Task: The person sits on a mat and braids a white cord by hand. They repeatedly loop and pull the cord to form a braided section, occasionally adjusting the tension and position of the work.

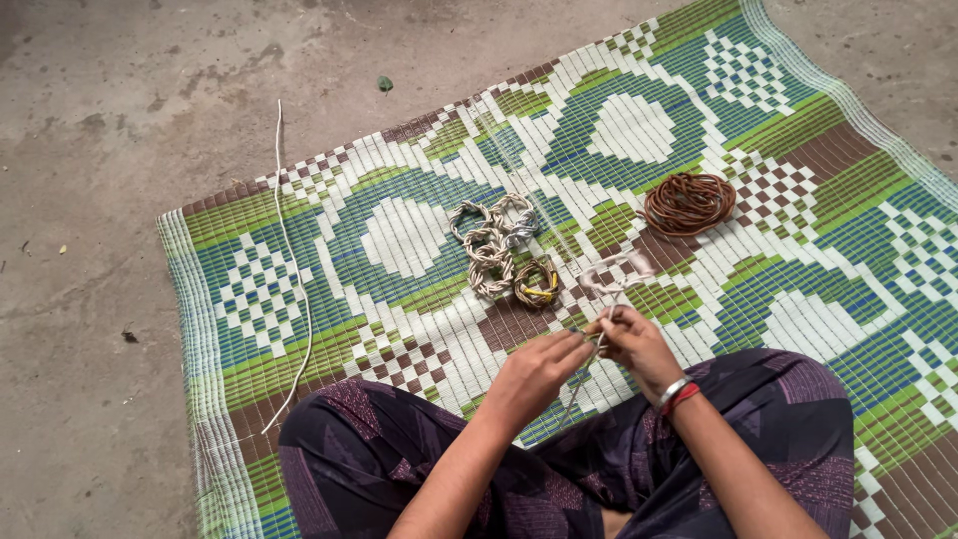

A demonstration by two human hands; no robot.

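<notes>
Strands (597,344) of thin pale cane were what both hands worked on, but first the big things. A woven plastic mat (419,240) covered most of the grey concrete floor (120,150); it was flat and ribbed, with green, blue, white and brown squares and round shapes. The person sat cross-legged at 6 o'clock in dark purple patterned cloth (778,419). At 1 o'clock on the mat lay a round coil of brown cord (689,204). Near the middle sat a bunch of small braided rings (499,250), cream and tan, bumpy like rope. A long white strip (289,260) ran along the mat's 9 o'clock edge. The left hand (534,374) and right hand (634,344) met just below the rings. Both sets of fingers were pinched shut on the strands, which ran up from between the fingertips toward 12 o'clock into a blurry pale loop (619,269).
</notes>
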